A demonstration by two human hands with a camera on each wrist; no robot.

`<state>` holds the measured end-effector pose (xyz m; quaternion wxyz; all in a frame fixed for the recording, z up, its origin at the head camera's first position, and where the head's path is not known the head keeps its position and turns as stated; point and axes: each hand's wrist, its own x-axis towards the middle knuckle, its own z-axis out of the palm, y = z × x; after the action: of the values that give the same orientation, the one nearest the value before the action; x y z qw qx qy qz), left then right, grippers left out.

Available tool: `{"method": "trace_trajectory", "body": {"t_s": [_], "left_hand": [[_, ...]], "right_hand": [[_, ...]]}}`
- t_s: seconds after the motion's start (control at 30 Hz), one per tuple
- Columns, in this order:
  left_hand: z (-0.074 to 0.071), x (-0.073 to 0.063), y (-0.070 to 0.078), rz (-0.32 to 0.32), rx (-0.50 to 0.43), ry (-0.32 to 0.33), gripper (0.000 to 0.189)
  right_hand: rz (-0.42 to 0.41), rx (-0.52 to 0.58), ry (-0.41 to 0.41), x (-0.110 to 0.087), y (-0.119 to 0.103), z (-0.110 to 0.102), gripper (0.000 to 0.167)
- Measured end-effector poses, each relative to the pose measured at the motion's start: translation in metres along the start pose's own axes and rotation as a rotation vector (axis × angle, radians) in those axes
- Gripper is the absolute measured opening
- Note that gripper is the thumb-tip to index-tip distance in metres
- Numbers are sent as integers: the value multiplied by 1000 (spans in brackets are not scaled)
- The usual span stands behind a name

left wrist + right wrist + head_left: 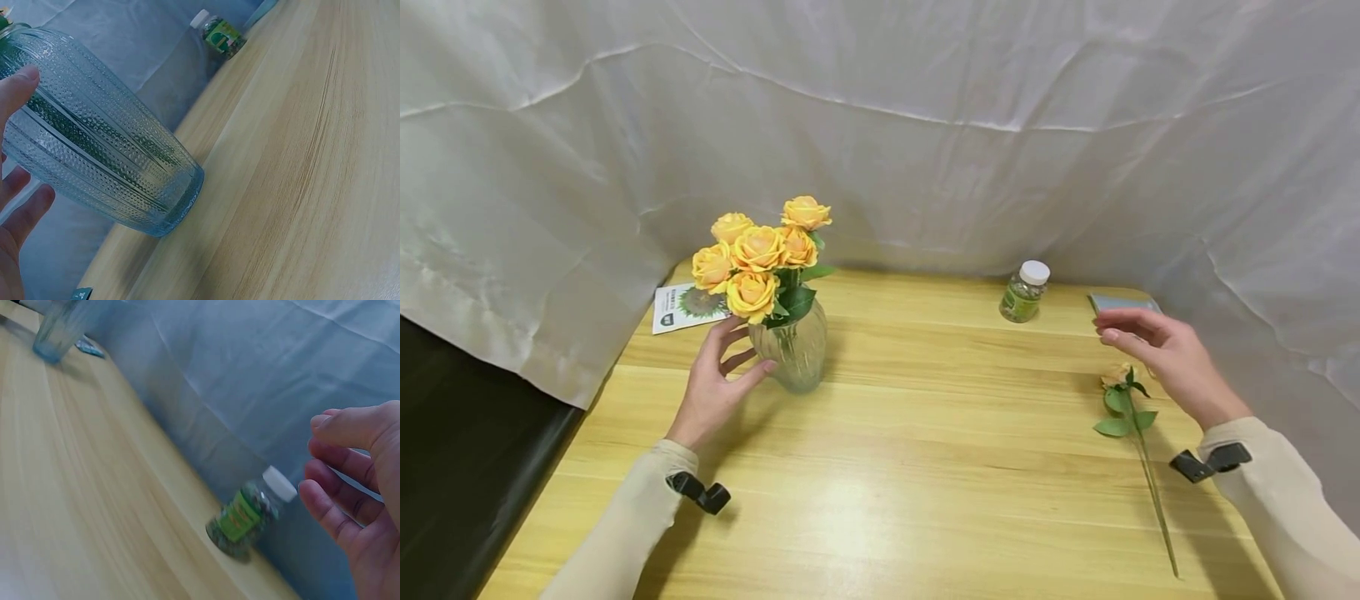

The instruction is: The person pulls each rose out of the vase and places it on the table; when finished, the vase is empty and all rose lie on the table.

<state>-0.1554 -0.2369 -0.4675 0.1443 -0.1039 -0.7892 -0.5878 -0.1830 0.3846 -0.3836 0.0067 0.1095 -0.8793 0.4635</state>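
At the left of the head view, a ribbed glass vase (799,354) stands on the table with several yellow roses (758,248) in it. My left hand (718,379) holds the vase's left side. In the left wrist view the thumb (17,90) lies across the glass vase (119,134), two fingertips show beside it, and the other fingers are partly hidden. My right hand (1172,358) is raised near a single yellow rose (1131,408) lying on the table. Its fingers are loosely bent, with nothing between them in the right wrist view.
A white-capped jar (1024,292) with a green label stands near the back edge. Behind the vase lies a printed packet (681,308). A bluish flat item (1123,303) sits at the back right, partly behind my right hand. Pale cloth (925,167) hangs behind the wooden table (910,467).
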Motion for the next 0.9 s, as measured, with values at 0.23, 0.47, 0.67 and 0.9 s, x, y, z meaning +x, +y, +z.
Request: {"method": "trace_trajectory", "body": {"t_s": [0.23, 0.47, 0.67, 0.9], "left_hand": [[0, 0, -1, 7, -10, 3, 79], [0, 0, -1, 7, -7, 5, 79], [0, 0, -1, 7, -11, 5, 79], [1, 0, -1, 9, -5, 7, 79]], "right_hand": [[-62, 73, -8, 19, -16, 18, 36], [-101, 115, -7, 31, -29, 33, 35], [-112, 189, -34, 40, -37, 45, 35], [-113, 174, -56, 49, -43, 60, 34]]}}
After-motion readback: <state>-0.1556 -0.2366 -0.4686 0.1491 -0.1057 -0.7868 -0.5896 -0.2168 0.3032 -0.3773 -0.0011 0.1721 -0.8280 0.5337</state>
